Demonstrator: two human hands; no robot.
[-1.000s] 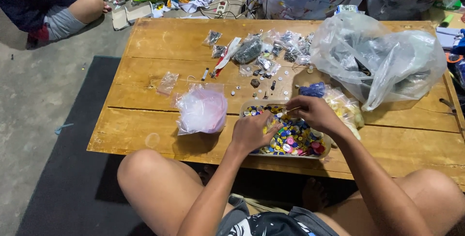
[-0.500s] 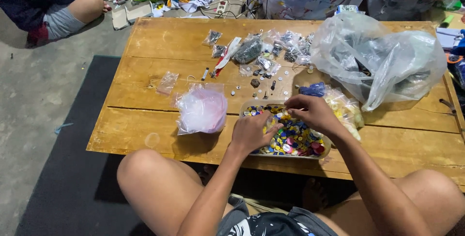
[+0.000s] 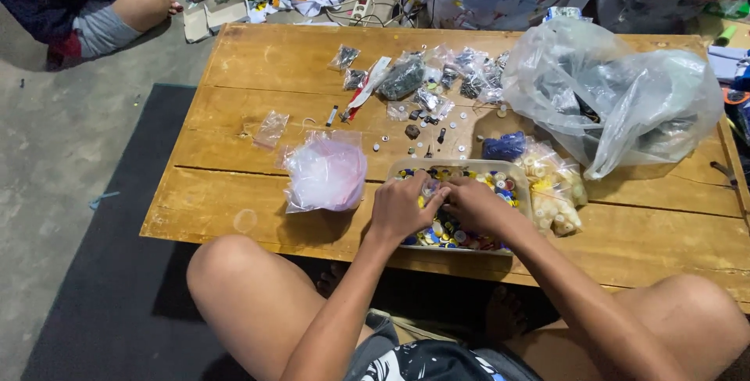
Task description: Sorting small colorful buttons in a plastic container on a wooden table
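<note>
While both hands meet over the clear tray of coloured buttons (image 3: 500,186) at the near edge of the wooden table (image 3: 234,209), the left hand (image 3: 402,207) and right hand (image 3: 473,203) press their fingertips together on something small; what it is, and how tight the pinch, I cannot tell. Just left of the tray sits a pink plastic bag (image 3: 324,174) (puffed and crumpled). Touching the tray's right side lies a bag of pale beads (image 3: 555,193), with a small blue bag (image 3: 504,146) behind. A large clear plastic bag (image 3: 617,92) fills the far right corner, and small packets (image 3: 437,76) scatter along the far edge.
</note>
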